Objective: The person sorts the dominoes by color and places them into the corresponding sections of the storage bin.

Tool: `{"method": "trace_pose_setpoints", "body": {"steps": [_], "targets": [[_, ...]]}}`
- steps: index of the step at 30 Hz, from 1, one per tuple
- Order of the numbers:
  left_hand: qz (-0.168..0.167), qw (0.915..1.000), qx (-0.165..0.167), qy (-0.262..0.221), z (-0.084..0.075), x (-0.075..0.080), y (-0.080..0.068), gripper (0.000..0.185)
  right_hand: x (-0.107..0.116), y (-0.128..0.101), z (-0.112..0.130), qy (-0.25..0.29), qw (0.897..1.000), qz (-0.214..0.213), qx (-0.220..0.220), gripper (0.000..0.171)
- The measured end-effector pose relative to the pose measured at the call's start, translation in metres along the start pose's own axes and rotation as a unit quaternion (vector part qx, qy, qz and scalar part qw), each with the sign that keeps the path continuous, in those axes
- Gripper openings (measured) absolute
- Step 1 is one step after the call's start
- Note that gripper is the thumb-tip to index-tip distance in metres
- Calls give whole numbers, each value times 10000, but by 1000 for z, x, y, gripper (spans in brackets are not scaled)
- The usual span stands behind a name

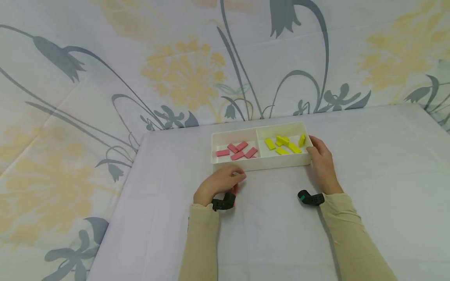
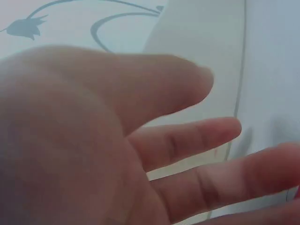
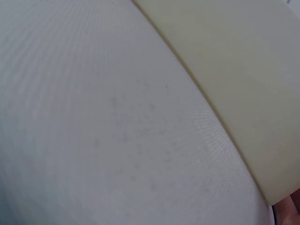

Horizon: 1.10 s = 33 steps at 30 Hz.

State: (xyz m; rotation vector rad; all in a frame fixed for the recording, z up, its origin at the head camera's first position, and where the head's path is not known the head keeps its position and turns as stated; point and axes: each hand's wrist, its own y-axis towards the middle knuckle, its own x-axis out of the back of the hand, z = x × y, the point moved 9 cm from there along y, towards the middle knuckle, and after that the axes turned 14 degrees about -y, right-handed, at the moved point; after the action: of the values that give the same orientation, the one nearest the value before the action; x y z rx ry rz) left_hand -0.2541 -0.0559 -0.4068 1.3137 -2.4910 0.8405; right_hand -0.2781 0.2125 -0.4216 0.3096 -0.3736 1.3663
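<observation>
Table: tray (image 1: 261, 164) between hands (touching)

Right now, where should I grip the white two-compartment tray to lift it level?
Probably by its two short end walls, one hand from each side. The tray is long and shallow, with loose pink blocks and yellow blocks inside. The right hand already touches the right end; the left hand sits at the front wall, left of middle.

pink block (image 1: 234, 190) mostly hidden under left hand (image 1: 219, 182), right hand's (image 1: 321, 162) fingertips behind tray (image 1: 261, 164)
</observation>
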Motion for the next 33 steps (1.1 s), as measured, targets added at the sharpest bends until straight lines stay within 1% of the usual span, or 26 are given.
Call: {"method": "trace_pose_setpoints", "body": {"steps": [3,6,8,12,14,19,21,27,28,33], "targets": [[296,9991,-54,-283,4,-4,0,25,-1,0,1,6,10000,11,14,46],[582,9970,-224,-459,9,-7,-1,27,-1,1,2,3,10000,20,37,47],[695,9954,-327,-576,13,-8,-1,27,-2,0,2,-12,10000,26,27,47],[791,9928,-496,-746,19,-9,1,28,-2,0,2,-35,10000,42,-6,47],[856,9906,-539,-917,20,-9,1,29,-1,-1,2,-61,10000,30,-6,47],[941,9839,-487,-1439,19,-10,1,33,0,-2,2,-88,10000,23,-14,48],[899,9843,-499,-1432,15,-9,0,33,0,-2,2,-80,10000,34,-27,48],[884,9910,-452,-902,19,-8,1,34,0,-1,0,-70,9999,75,-56,48],[879,9915,-434,-855,23,-8,3,34,-1,-1,0,-63,9999,82,-61,48],[833,9914,-463,-898,23,-8,4,30,-1,0,0,-46,9999,81,-44,47]]}}
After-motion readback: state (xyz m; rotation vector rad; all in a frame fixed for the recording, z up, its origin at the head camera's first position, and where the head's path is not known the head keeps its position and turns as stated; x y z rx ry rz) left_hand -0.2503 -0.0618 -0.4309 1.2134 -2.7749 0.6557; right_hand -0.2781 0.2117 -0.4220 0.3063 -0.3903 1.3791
